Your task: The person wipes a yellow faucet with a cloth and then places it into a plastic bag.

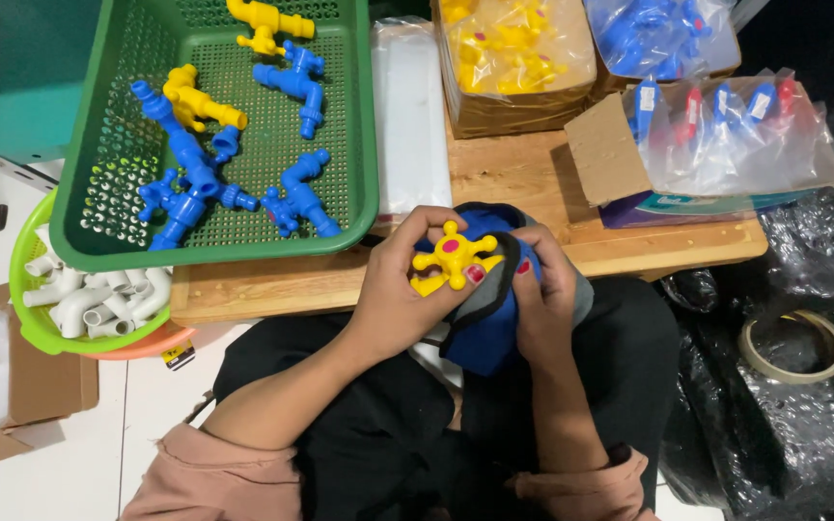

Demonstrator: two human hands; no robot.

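My left hand (pixel 400 289) grips a yellow plastic tap (pixel 451 256) with a star-shaped handle and a red centre cap, thumb pressed on its lower edge. My right hand (pixel 544 289) holds a blue and grey cloth (pixel 480 328) bunched under and around the tap, fingers curled against it. Both hands meet just above my lap, at the near edge of a low wooden table (pixel 514 174).
A green perforated basket (pixel 359 207) on the table holds several blue and yellow taps (pixel 195 174). Bags of yellow taps (pixel 518 48) and blue ones (pixel 736 125) sit behind. A light green basket of white pipe elbows (pixel 98 304) is left; a tape roll (pixel 793 347) lies right.
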